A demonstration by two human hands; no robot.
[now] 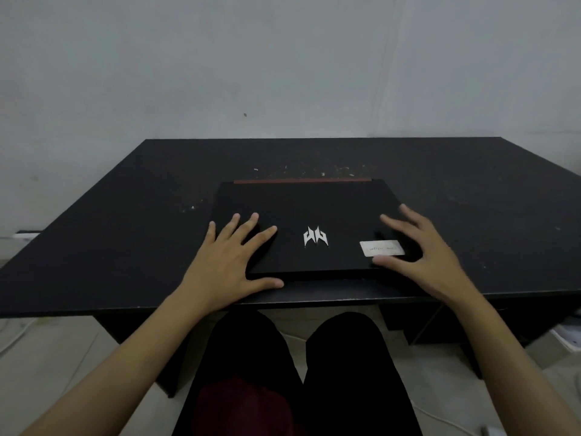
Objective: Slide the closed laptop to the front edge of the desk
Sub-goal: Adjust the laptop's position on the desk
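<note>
A closed black laptop with a silver logo, a white sticker and a red strip along its far edge lies flat on the black desk, its near edge a short way from the desk's front edge. My left hand rests flat on the lid's near left corner, fingers spread, thumb along the laptop's front edge. My right hand is at the near right corner, fingers spread and slightly lifted, thumb by the sticker; whether it touches the lid is unclear.
The desk's far edge stands against a pale wall. My legs in dark trousers are below the front edge. White cables lie on the floor at left, and a white object lies at right.
</note>
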